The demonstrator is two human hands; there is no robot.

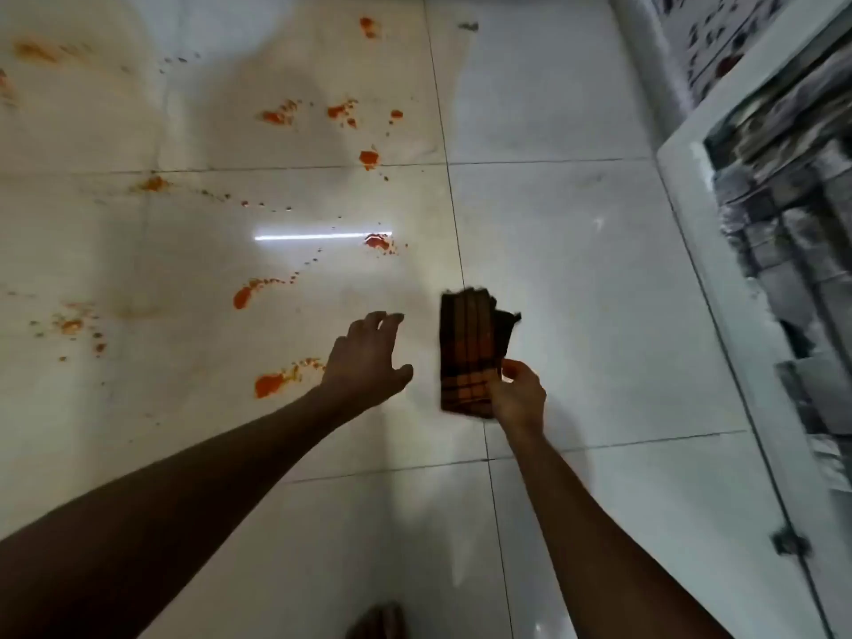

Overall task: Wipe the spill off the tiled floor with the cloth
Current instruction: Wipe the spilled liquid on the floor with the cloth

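An orange-red spill (269,382) lies in several blotches and small drops across the pale tiled floor (576,279), mostly on the left half. A folded dark brown and orange checked cloth (468,348) hangs above the floor, pinched at its lower right corner by my right hand (516,394). My left hand (369,357) hovers just left of the cloth with its fingers spread and holds nothing. One blotch lies right beside my left wrist.
A white-framed cabinet or door (691,200) with grey contents stands along the right edge. A bare foot (378,622) shows at the bottom middle. The tiles to the right of the cloth carry no orange marks.
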